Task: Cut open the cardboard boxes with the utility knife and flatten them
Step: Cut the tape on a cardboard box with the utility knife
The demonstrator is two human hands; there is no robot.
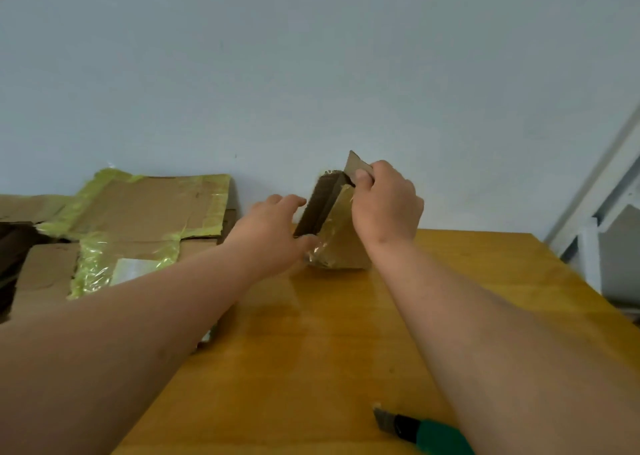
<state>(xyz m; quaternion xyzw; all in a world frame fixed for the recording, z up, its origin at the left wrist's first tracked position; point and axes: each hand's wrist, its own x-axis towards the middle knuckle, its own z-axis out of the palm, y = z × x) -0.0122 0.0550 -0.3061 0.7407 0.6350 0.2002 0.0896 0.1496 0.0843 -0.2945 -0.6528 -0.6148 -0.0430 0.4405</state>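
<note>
A small taped cardboard box point(337, 243) stands on the far part of the wooden table point(311, 350), partly opened. My right hand point(386, 205) pinches its raised upper flap near the top. My left hand point(273, 233) rests against the box's left side, thumb by the lower edge, fingers reaching toward the dark open face. The utility knife point(419, 428), green handle and bare blade, lies on the table near the front edge, under my right forearm, in neither hand.
Flattened cardboard boxes with yellow-green tape point(131, 226) are piled at the left of the table against the pale wall. A white metal frame point(602, 226) stands off the table's right edge.
</note>
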